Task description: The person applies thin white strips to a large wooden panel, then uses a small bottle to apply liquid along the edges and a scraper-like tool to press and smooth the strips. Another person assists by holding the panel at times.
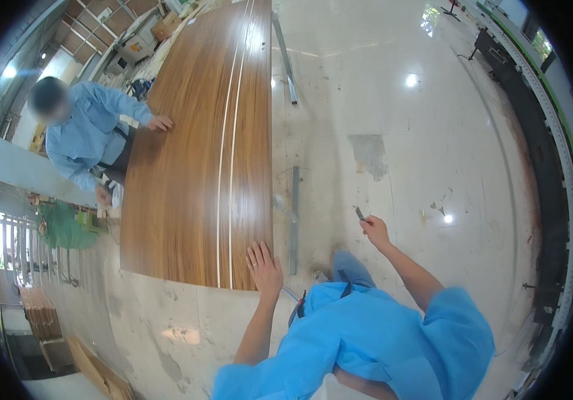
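Note:
A large brown wood-grain panel (pixel 180 180) with two white lines along its length lies on my left. Near its close right corner, my left hand (pixel 266 272) rests flat on the surface, fingers stretched out. Off to the right of the panel, my right hand (pixel 376 231) is closed around a slim dark knife-like tool (pixel 358 213). Its tip points up and to the left, over the floor and apart from the panel. What kind of blade it has is too small to tell.
Across the panel, a person in a light blue shirt (pixel 96 127) has one hand on its far edge. Grey metal bars (pixel 294 220) of a support show beside the panel. A long dark machine (pixel 523 107) runs along the right. Boards (pixel 96 367) lean at lower left.

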The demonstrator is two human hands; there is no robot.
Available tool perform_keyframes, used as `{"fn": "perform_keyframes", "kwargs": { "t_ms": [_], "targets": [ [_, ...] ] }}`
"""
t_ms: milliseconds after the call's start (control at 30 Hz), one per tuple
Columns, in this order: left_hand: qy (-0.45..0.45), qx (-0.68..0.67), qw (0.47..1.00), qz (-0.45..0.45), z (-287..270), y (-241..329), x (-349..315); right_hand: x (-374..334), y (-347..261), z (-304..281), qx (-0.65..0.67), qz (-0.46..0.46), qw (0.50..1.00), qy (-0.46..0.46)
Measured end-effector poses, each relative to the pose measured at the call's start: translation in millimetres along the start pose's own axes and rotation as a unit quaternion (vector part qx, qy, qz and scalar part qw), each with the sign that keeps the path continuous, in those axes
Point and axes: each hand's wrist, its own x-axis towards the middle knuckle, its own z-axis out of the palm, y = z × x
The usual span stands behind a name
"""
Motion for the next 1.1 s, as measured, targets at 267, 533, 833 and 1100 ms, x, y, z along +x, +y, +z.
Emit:
{"fn": "perform_keyframes", "kwargs": {
  "t_ms": [267,533,833,1100],
  "targets": [
    [0.197,-0.037,0.943,-0.266,10.3,-58.7,-7.1,-10.8,96.7,-27.1,0.155,0.246,0.953,0.091],
    [0.385,-0.667,0.332,-0.544,42.0,-53.4,-32.2,94.4,108.9,-95.7,-0.081,0.168,0.977,-0.103],
    [0.347,-0.720,0.284,-0.529,58.5,29.3,-60.0,302.0,-19.8,-55.9,-0.074,0.049,0.982,-0.166],
    [0.317,-0.694,0.363,-0.535,66.2,0.3,-65.1,248.8,-131.7,66.2,0.000,-0.016,0.972,-0.236]
  ]
}}
